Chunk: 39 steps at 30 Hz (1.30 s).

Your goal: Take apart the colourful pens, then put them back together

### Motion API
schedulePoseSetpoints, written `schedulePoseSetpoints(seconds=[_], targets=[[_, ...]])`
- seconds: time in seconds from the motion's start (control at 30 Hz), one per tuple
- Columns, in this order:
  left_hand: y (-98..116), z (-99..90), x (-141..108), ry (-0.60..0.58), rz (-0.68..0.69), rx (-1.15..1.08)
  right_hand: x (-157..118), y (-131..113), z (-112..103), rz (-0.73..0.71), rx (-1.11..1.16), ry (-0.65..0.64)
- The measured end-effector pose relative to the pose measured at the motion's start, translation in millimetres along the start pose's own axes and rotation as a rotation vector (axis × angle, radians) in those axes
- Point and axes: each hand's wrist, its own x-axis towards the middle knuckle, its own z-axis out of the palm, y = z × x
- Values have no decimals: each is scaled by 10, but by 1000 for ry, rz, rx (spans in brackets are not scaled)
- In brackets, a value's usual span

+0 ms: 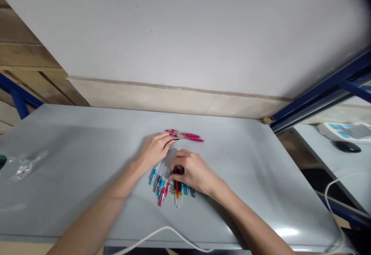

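Observation:
My left hand (158, 148) is closed, its thumb and fingers pinching a thin pen refill (175, 139) with a dark end. Just beyond its fingertips lie pink-red pens (191, 135), side by side. Over the pile nearer me, my right hand (189, 171) curves with thumb and forefinger apart. Below it are refills (177, 193) with black, red and yellow parts. To their left lie clear pen barrels with blue ends (153, 176) and a pink-red pen piece (163, 194). Teal and dark pen ends (186, 189) show partly under my right hand.
The grey table (240, 158) meets a pale wall (185, 34) at the back. Crumpled clear plastic (24, 168) lies at the left. A white cable (165, 228) crosses the front edge. On the right, beyond a blue frame (319, 87), sits a black mouse (347, 147).

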Motion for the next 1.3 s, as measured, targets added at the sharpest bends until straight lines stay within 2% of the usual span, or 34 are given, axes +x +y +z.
schedulePoseSetpoints(seconds=[0.23,0.5,0.87,1.1,1.17,1.3], targets=[[28,9,-8,3,-29,150,14,-17,22,40,-20,-3],[125,19,-49,-20,-95,305,16,-36,34,65,64,-32],[187,3,-38,-76,-133,308,19,19,62,53,249,13],[151,18,-46,-56,-114,287,33,55,45,34,460,2],[137,23,-46,-48,-99,272,36,79,6,52,533,65],[122,50,-44,4,-71,181,61,190,-83,143,690,499]])
